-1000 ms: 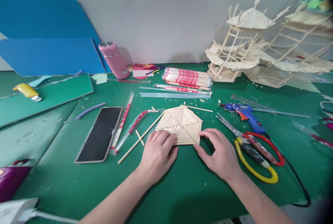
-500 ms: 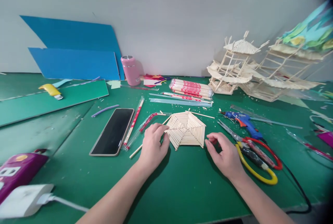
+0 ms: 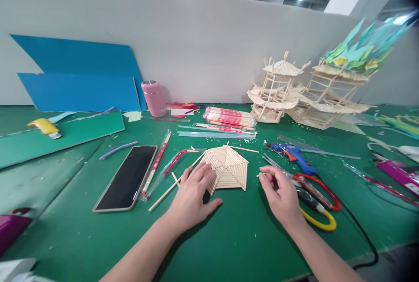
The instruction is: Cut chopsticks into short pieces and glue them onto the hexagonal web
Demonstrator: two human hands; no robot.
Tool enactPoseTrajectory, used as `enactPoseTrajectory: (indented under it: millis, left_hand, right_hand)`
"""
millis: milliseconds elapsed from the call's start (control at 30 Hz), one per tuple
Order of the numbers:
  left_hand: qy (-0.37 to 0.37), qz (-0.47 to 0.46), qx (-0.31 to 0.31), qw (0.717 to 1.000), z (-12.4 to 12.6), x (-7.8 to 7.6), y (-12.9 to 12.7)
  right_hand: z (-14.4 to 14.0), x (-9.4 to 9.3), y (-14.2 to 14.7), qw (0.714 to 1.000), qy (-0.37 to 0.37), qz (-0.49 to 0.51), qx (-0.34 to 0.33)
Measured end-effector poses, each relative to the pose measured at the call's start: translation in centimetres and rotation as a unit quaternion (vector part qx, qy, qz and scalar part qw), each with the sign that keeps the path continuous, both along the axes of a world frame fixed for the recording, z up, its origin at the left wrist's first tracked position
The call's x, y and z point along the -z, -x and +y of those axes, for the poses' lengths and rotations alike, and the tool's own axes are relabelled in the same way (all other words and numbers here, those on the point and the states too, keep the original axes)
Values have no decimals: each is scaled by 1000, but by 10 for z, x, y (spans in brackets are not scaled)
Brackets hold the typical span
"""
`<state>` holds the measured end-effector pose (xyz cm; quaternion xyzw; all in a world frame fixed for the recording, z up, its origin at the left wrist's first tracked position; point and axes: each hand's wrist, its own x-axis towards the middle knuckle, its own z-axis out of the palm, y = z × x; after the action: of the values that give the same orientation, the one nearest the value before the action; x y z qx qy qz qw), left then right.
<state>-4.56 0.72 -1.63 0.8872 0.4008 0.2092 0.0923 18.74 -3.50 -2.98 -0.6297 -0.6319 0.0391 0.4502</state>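
Observation:
My left hand (image 3: 194,192) lies with fingers spread over the left edge of a polygonal panel of wooden sticks (image 3: 229,168), its thumb stretched out over the green table. To the panel's right, apart from it, my right hand (image 3: 279,192) is closed in a pinch. A small pale stick piece (image 3: 259,175) shows at its fingertips. Close by on the right are scissors (image 3: 317,212) with yellow and red handles, partly behind that hand, and a blue glue gun (image 3: 293,154). Loose sticks (image 3: 165,197) lie left of the panel, partly hidden by my left hand.
A phone (image 3: 126,179) and wrapped chopsticks (image 3: 159,162) lie at left. Behind are a pink flask (image 3: 154,98), a bundle of packed sticks (image 3: 229,117) and stick-built pavilion models (image 3: 278,92). A yellow utility knife (image 3: 45,127) rests on a green board (image 3: 78,135). A black cable (image 3: 362,229) runs at right.
The camera view has tilted up and shifted right. My left hand has spread its fingers and moved onto the panel's left edge. My right hand stays right of the panel, with a small stick piece now visible.

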Motion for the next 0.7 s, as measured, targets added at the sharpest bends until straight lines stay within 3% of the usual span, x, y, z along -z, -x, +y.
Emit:
enactPoseTrajectory:
  millis: [233,400,567,700]
  left_hand:
    - [5,0,4,1000,1,7,6]
    - [-11,-14,6,1000,-1,7,4]
    - [-20,-21,0,1000,-4,5,2]
    - [-12,-18,-4,1000,-5,4,2]
  right_hand:
    - [17,-38,-38,999,-11,-36,10]
    - [58,-42,-47,989,65,-132,-20]
    - [103,-34,-23,940,179,-272,-105]
    - [124,-32,-12,890,259,-353,-125]
